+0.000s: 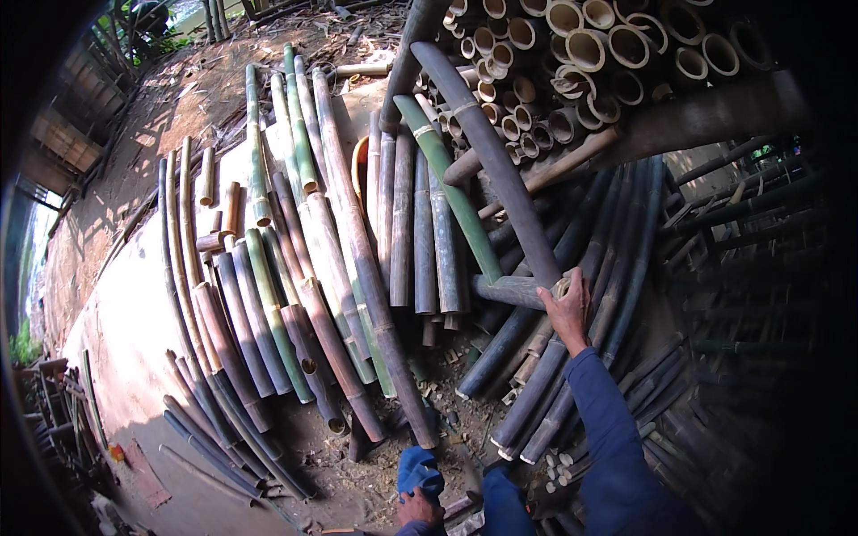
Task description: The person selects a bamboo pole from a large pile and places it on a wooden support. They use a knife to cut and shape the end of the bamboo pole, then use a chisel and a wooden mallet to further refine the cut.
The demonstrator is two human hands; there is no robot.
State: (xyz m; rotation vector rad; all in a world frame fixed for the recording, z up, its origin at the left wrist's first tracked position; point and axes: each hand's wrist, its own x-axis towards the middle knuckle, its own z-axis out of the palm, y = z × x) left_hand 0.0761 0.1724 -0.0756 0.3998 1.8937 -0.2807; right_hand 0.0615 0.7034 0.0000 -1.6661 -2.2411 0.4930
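R. hand (567, 304) noted curled round lower end of dark bamboo pole (500, 170), slanted beside stacked tubes (585, 49). L. hand (418, 509) seen at blue cloth (420, 471); grip can't be told. Pole judged stiff, mod. heavy, poss. slippery; full-palm hold nr. end advised.

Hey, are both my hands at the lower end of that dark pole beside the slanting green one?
No, only the right hand is there; the left hand is well below, by some blue cloth.
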